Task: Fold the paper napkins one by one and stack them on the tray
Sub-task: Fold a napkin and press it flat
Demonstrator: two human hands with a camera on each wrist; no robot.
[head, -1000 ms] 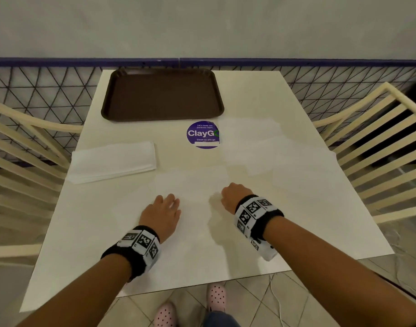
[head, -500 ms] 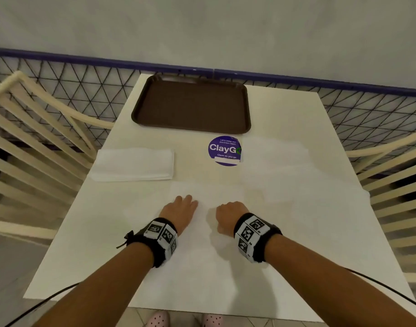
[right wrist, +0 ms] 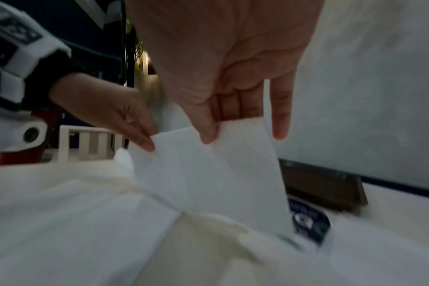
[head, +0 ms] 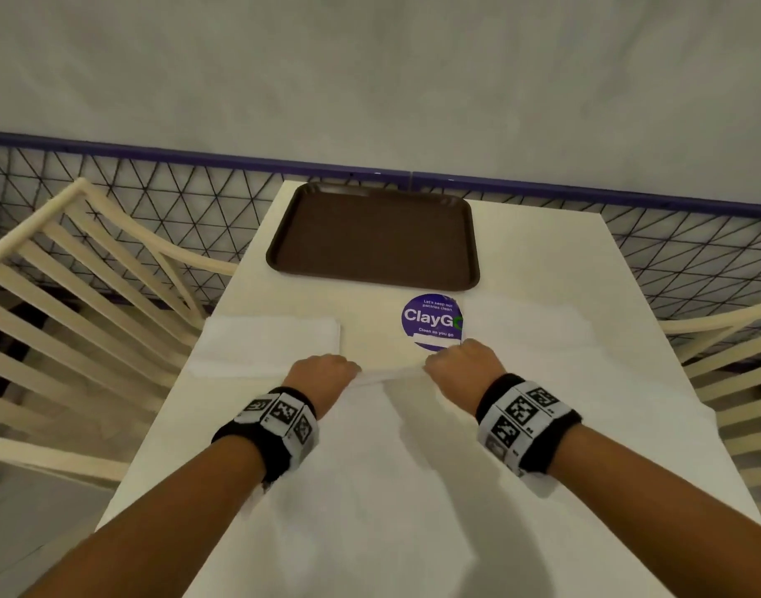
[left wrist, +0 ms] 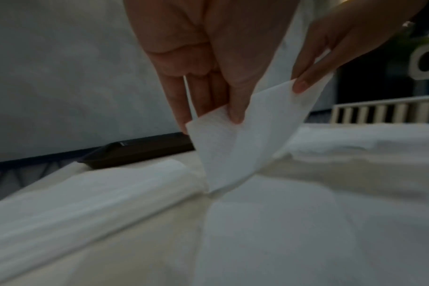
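A white paper napkin [head: 370,451] lies spread on the table in front of me, its far edge lifted off the surface. My left hand [head: 327,375] pinches the far left corner of the napkin [left wrist: 223,139] between thumb and fingers. My right hand [head: 460,364] pinches the far right corner of the napkin [right wrist: 220,164] the same way. The brown tray [head: 372,237] sits at the far end of the table with nothing on it. A folded stack of white napkins [head: 266,345] lies to the left of my hands.
A round purple sticker [head: 430,321] is on the white table [head: 542,252] between tray and hands. More unfolded napkins [head: 542,338] lie to the right. Cream slatted chairs [head: 68,317] flank both sides; a mesh fence [head: 176,196] and wall stand behind.
Both hands moved forward from resting on the napkin to its far edge, took hold of the two far corners and lifted that edge off the table.
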